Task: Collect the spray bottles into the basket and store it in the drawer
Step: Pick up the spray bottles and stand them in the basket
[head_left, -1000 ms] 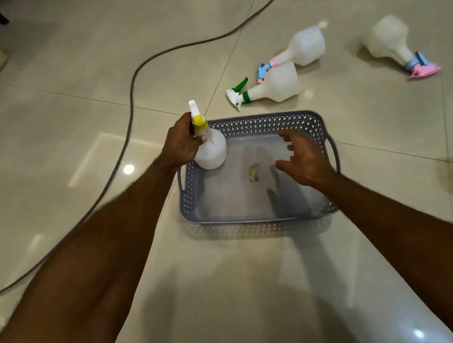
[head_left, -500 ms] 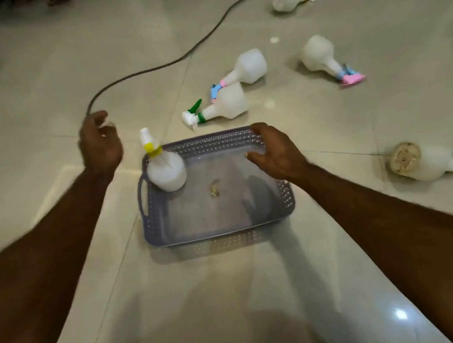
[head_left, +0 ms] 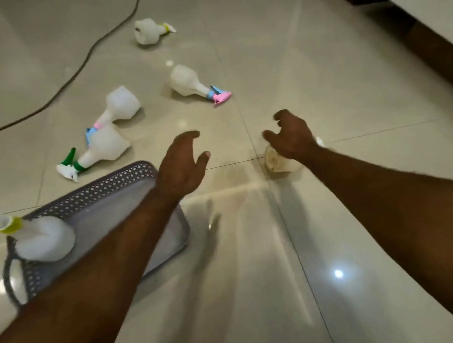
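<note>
Hands are hovering over the floor (head_left: 322, 74), both empty: left hand (head_left: 180, 166) spread wide just beside the basket (head_left: 120, 177), right hand (head_left: 290, 135) loosely clawed above a bottle (head_left: 276, 161) lying mostly hidden under it. One yellow-collared bottle (head_left: 38, 240) is sitting in the basket behind the left arm, while four more are lying beyond the hands: green (head_left: 99, 152), blue (head_left: 121, 104), pink (head_left: 191, 84), far one (head_left: 149, 30). Risk as I'm judging it: the round bottle rolling off under a glancing grab, or the left forearm clipping the basket and toppling its bottle.
</note>
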